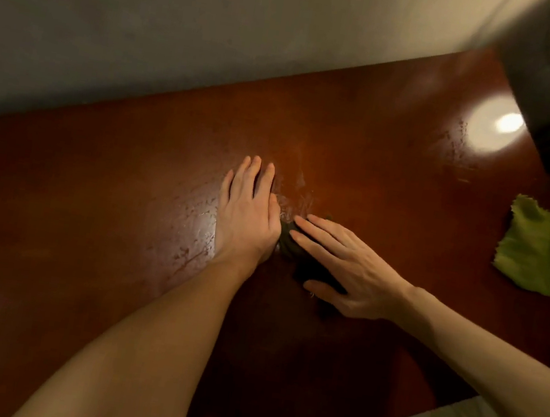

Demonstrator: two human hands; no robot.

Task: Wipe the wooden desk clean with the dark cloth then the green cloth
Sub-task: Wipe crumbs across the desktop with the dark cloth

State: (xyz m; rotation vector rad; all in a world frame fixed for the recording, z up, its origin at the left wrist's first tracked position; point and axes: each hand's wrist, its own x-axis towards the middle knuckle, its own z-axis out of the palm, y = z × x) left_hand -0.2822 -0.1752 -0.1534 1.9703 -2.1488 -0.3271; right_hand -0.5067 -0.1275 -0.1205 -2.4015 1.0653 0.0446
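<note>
Straight-fingered and flat, the left hand (247, 216) rests on the glossy reddish-brown wooden desk (91, 188) beside the crumpled dark cloth (291, 246), which the right hand (353, 273) presses down with extended fingers, the ragged-edged green cloth (545, 252) lying well apart rightward.

Wooden desk (87, 216): reddish-brown, glossy top, set against a wall. Wet smears (200, 218) show near its middle. Dark cloth (307, 266) lies bunched mid-desk; green cloth (545, 256) lies at the right edge, well apart.
</note>
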